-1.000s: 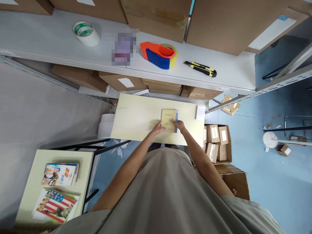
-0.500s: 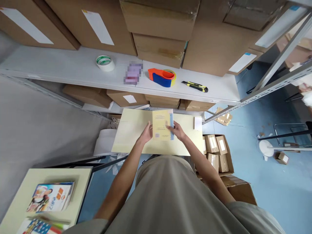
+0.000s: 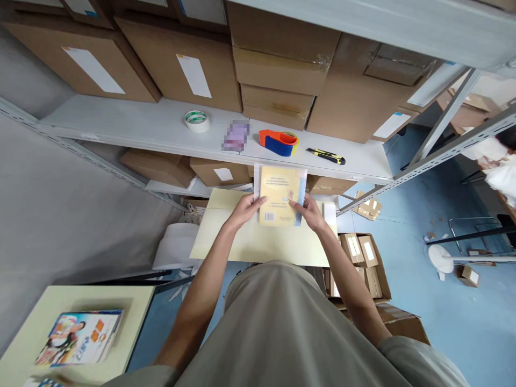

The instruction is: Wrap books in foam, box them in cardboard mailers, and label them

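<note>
A thin yellow book [image 3: 278,188], blue along its right edge and with a barcode near the bottom, is held up in front of me above the pale yellow tabletop [image 3: 226,247]. A pale, see-through margin shows around it, apparently a clear sleeve. My left hand [image 3: 243,211] pinches the left edge, thumb on the face and fingers behind. On the opposite side my right hand [image 3: 312,212] grips the right edge the same way. A small white pad or box [image 3: 329,213] lies on the tabletop beyond my right hand.
A grey shelf [image 3: 153,126] ahead bears a tape roll [image 3: 197,121], an orange-and-blue tape dispenser [image 3: 279,143], a cutter knife [image 3: 326,156] and several cardboard boxes [image 3: 278,67]. Magazines [image 3: 80,337] lie on a side table at lower left. An open carton [image 3: 373,252] of small boxes stands right.
The book has been raised toward the shelf and sits squarer to me. My left hand now clasps its left edge with the thumb over the face. The camera view has tilted upward.
</note>
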`<act>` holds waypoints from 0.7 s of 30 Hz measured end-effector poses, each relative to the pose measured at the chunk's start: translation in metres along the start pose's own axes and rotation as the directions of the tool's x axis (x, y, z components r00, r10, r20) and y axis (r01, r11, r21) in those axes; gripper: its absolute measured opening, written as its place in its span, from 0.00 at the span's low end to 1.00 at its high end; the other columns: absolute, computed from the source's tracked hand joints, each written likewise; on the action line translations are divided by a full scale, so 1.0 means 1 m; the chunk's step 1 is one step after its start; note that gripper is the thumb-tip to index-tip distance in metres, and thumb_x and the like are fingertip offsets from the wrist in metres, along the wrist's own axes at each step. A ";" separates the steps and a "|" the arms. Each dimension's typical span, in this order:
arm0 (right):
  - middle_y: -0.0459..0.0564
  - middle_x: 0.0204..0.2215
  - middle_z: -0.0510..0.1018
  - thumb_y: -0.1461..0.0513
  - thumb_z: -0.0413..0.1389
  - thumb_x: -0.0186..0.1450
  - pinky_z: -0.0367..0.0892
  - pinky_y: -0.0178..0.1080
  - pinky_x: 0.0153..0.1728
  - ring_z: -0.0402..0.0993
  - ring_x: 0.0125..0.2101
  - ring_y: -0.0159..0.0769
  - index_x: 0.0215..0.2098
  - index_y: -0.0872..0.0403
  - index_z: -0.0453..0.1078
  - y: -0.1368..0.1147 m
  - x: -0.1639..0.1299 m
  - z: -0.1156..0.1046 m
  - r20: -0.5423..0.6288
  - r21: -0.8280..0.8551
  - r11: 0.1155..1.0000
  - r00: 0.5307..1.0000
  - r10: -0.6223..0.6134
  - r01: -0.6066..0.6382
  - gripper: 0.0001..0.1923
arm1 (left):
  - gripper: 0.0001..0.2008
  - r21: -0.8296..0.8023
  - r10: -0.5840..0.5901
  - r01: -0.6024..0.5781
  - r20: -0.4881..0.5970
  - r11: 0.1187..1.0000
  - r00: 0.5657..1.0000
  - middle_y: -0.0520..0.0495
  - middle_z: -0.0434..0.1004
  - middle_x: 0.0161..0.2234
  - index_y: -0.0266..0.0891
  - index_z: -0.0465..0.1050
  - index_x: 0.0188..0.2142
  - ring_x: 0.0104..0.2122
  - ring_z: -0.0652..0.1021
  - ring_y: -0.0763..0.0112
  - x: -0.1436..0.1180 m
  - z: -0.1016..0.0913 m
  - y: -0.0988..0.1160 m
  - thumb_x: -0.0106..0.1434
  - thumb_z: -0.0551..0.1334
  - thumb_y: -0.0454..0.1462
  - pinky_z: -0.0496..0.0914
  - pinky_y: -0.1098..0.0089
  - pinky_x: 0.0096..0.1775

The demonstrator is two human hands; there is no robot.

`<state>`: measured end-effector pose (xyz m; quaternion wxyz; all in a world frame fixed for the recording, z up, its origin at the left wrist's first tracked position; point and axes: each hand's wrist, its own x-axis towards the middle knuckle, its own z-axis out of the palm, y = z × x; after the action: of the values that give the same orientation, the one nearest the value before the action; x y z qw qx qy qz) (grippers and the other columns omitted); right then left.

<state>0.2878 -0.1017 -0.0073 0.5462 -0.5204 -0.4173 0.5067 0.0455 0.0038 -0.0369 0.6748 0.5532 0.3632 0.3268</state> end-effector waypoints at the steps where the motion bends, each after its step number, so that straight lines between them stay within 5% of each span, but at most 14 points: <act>1: 0.51 0.51 0.89 0.42 0.76 0.61 0.82 0.51 0.55 0.85 0.53 0.53 0.60 0.47 0.79 0.003 0.000 0.001 -0.009 -0.005 1.000 1.000 0.001 -0.001 0.35 | 0.39 -0.001 0.002 -0.002 -0.010 1.000 1.000 0.38 0.92 0.46 0.36 0.88 0.48 0.53 0.87 0.44 -0.002 0.000 0.000 0.55 0.79 0.67 0.82 0.55 0.56; 5: 0.54 0.53 0.88 0.41 0.74 0.63 0.80 0.54 0.60 0.83 0.57 0.55 0.60 0.48 0.77 0.018 0.004 0.002 -0.096 -0.083 0.996 0.995 0.003 -0.011 0.35 | 0.40 0.001 0.014 -0.014 -0.053 1.000 0.998 0.39 0.91 0.45 0.36 0.88 0.47 0.52 0.87 0.45 -0.004 -0.001 -0.004 0.53 0.79 0.68 0.82 0.56 0.53; 9: 0.60 0.68 0.79 0.38 0.70 0.66 0.70 0.58 0.73 0.70 0.73 0.56 0.68 0.47 0.75 0.030 0.007 0.014 -0.329 -0.269 0.960 0.929 -0.171 0.082 0.39 | 0.33 0.181 0.093 -0.067 -0.144 0.981 0.985 0.43 0.90 0.40 0.38 0.87 0.43 0.47 0.86 0.50 -0.004 -0.005 -0.008 0.62 0.74 0.66 0.81 0.61 0.49; 12: 0.59 0.74 0.74 0.36 0.68 0.67 0.69 0.57 0.74 0.65 0.77 0.56 0.74 0.46 0.72 0.033 0.002 0.042 -0.258 -0.239 0.965 0.951 -0.170 0.108 0.44 | 0.25 0.411 0.139 -0.039 -0.217 0.911 0.966 0.45 0.89 0.38 0.39 0.87 0.45 0.46 0.86 0.51 -0.007 0.002 -0.003 0.71 0.69 0.59 0.78 0.63 0.50; 17: 0.56 0.64 0.82 0.36 0.74 0.62 0.79 0.50 0.64 0.72 0.72 0.57 0.80 0.47 0.64 0.027 -0.007 0.090 -0.105 -0.123 0.992 0.994 0.023 -0.036 0.57 | 0.20 0.615 0.087 0.025 -0.152 0.788 0.985 0.38 0.90 0.49 0.46 0.84 0.61 0.59 0.84 0.37 -0.023 0.037 0.013 0.74 0.70 0.48 0.73 0.54 0.61; 21: 0.53 0.50 0.87 0.35 0.67 0.68 0.81 0.47 0.57 0.80 0.60 0.55 0.67 0.47 0.76 0.022 -0.004 0.087 -0.186 -0.178 0.982 0.982 0.034 -0.068 0.39 | 0.34 0.608 0.025 0.010 -0.049 0.794 0.998 0.33 0.86 0.60 0.44 0.76 0.71 0.68 0.79 0.29 -0.035 0.050 0.016 0.67 0.76 0.42 0.71 0.48 0.68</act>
<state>0.1989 -0.0943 -0.0193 0.5187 -0.6230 -0.3970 0.4303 0.0689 -0.0483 -0.0106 0.4500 0.7329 0.4649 0.2103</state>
